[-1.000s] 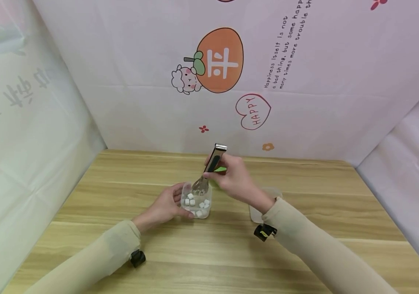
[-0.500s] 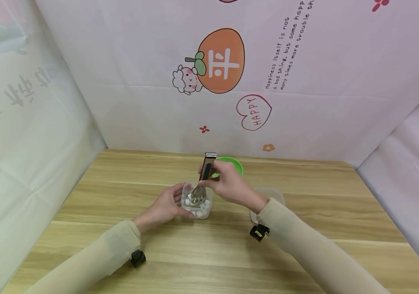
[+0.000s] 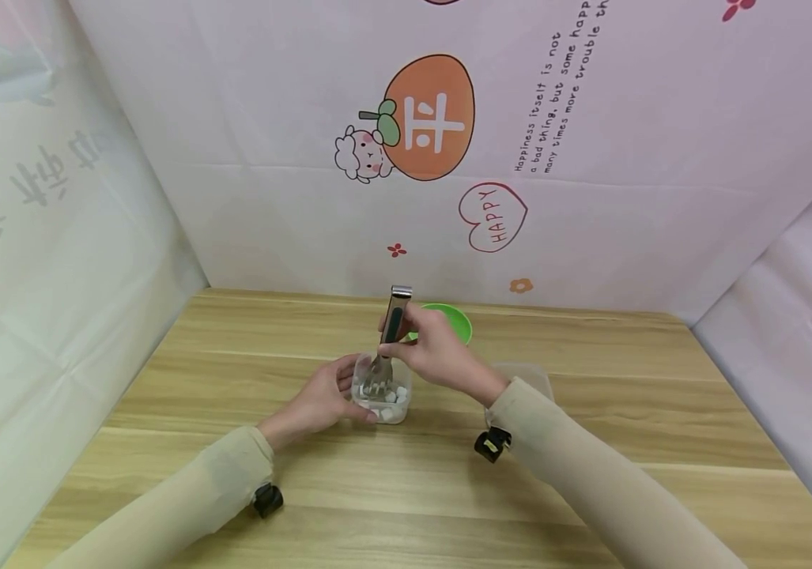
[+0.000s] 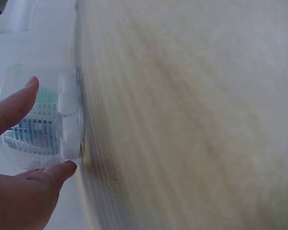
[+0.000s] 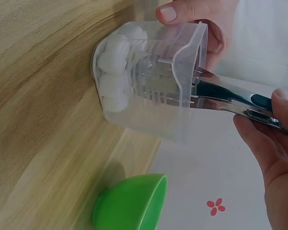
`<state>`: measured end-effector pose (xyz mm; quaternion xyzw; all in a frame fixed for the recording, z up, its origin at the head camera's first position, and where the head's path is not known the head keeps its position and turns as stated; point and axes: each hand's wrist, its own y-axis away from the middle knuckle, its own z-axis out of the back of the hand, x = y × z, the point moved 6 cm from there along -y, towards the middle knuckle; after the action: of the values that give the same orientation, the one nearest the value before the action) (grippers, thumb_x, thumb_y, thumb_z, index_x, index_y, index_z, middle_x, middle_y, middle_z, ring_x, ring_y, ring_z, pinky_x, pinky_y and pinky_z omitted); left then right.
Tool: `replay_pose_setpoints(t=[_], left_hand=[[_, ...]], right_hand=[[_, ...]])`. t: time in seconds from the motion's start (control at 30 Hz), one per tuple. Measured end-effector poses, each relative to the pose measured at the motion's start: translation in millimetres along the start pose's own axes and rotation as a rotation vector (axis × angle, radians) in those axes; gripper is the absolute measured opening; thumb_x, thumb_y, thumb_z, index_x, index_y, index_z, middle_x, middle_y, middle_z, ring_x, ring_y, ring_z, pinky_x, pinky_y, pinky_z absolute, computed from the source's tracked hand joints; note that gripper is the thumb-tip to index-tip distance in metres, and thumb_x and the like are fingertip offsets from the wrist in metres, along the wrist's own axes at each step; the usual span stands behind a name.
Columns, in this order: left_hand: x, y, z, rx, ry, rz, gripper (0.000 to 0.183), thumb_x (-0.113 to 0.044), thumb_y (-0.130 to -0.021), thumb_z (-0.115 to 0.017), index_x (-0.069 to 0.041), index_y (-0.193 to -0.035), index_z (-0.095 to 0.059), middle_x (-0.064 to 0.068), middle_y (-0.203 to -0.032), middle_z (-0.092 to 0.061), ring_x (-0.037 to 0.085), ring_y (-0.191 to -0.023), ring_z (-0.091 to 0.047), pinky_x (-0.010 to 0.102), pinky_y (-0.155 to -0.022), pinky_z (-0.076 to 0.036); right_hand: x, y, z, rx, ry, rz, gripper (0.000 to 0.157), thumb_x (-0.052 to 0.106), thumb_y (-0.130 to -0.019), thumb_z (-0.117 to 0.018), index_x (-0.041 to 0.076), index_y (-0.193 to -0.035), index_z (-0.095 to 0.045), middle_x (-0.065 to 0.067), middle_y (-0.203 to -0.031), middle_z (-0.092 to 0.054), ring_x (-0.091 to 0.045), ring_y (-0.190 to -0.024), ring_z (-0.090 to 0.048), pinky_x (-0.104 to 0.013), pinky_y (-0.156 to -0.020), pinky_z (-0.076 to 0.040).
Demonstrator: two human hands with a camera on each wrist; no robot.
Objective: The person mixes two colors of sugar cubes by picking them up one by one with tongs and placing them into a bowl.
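My left hand (image 3: 323,395) holds a small clear plastic container (image 5: 156,123) upright on the table, fingers on its far side and thumb along the front. Several white rounded cubes (image 5: 113,60) lie on the container's floor. In my right hand (image 3: 437,352) is a pair of metal tongs (image 3: 394,320) with dark grip inserts, pinched between thumb and fingers. The tongs stand steeply, their slotted heads inside the container and down among the cubes in the head view. In the right wrist view, the tong arms are slightly apart; whether a cube is between them I cannot tell.
A green bowl (image 3: 457,320) stands behind my right hand, near the back of the wooden table (image 3: 406,490). Partly under my right wrist lies a clear plastic piece (image 3: 530,375). A printed white cloth (image 3: 292,229) hangs right behind the table's back edge.
My right hand has moved left, lowering the tongs into the container and then leaning them toward its left side. More of the green bowl shows now. The left hand stays in place.
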<state>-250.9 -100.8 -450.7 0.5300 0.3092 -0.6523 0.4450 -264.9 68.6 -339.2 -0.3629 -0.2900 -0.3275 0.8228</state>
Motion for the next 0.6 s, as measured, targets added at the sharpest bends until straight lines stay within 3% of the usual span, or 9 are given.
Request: replay_pose_setpoints(t=[0.37,0.6], left_hand=[[0.9,0.1,0.6,0.002,0.008,-0.002,0.101,0.002,-0.078,-0.091,0.007,-0.16,-0.031,0.026,-0.159,-0.044,0.039,-0.143,-0.048,0.043,-0.116,-0.046],[1.7,-0.4,-0.3,0.002,0.023,0.003,0.104,0.004,-0.077,-0.091,0.008,-0.16,-0.03,0.026,-0.16,-0.042,0.04,-0.144,-0.047,0.042,-0.116,-0.045]], right_hand=[[-7,0,7.9,-0.111,0.016,0.002,0.022,-0.005,-0.088,-0.082,-0.002,-0.105,-0.067,-0.003,-0.089,-0.073,-0.016,-0.082,-0.073,-0.035,-0.069,-0.064],[-11,3,11.5,-0.1,0.045,-0.024,0.021,-0.002,-0.089,-0.083,0.004,-0.102,-0.067,0.0,-0.089,-0.071,-0.013,-0.082,-0.072,-0.03,-0.072,-0.064]])
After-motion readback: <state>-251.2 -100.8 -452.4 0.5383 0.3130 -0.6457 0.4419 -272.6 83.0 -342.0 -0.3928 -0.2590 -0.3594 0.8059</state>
